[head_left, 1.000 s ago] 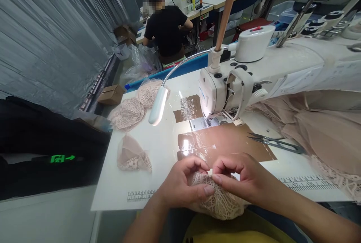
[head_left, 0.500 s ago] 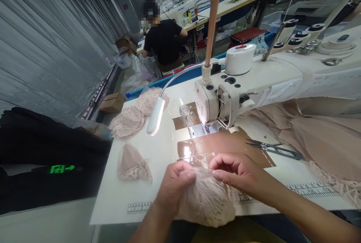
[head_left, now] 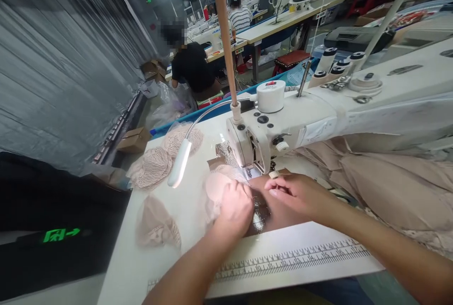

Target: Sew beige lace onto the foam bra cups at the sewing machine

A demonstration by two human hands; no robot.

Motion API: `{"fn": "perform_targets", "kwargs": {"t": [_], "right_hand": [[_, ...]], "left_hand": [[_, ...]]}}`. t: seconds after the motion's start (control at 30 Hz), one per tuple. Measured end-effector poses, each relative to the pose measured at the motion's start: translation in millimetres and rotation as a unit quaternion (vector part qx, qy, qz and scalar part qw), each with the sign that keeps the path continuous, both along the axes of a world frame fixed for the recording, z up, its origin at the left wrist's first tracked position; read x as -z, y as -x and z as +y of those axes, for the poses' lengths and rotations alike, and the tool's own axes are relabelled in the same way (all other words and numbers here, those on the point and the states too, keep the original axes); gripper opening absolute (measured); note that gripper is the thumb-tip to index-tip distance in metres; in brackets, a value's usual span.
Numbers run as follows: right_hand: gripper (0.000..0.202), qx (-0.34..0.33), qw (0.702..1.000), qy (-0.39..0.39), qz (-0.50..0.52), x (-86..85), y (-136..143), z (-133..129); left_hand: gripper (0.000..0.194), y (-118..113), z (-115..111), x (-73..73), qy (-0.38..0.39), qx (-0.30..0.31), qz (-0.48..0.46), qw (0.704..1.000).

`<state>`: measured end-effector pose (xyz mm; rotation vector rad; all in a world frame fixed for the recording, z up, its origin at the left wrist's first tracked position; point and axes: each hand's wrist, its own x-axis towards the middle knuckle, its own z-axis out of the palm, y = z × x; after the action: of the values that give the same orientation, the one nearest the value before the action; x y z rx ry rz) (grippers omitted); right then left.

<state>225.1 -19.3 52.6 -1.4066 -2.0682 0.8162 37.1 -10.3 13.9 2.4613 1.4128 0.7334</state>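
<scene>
At left of centre, your lace pieces (head_left: 150, 168) sit aside, probably to free the needle area, which the gooseneck lamp (head_left: 180, 163) lights. Mid-frame, the pale mesh-edged piece (head_left: 215, 184) lies flat under your left hand (head_left: 237, 203), fingers curled over it, seemingly steadying it beside the sewing machine head (head_left: 244, 139); their tips are hidden, so I cannot tell whether they pinch. Right of centre, your right hand (head_left: 295, 194) hovers, thumb near bent fingers; whether they grip anything, I cannot tell.
</scene>
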Motion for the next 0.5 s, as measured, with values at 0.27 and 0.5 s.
{"fn": "perform_targets", "kwargs": {"t": [0.27,0.5], "right_hand": [[0.019,-0.083,0.984,-0.083,-0.136,24.7,27.2,4.1],[0.029,-0.038,0.931,-0.254,-0.259,45.2,31.3,-3.0]], "left_hand": [[0.021,3.6,-18.8,-17.9,0.033,0.047,0.076,0.995],[0.025,38.0,7.8,-34.5,0.140,0.163,-0.033,0.976]]}}
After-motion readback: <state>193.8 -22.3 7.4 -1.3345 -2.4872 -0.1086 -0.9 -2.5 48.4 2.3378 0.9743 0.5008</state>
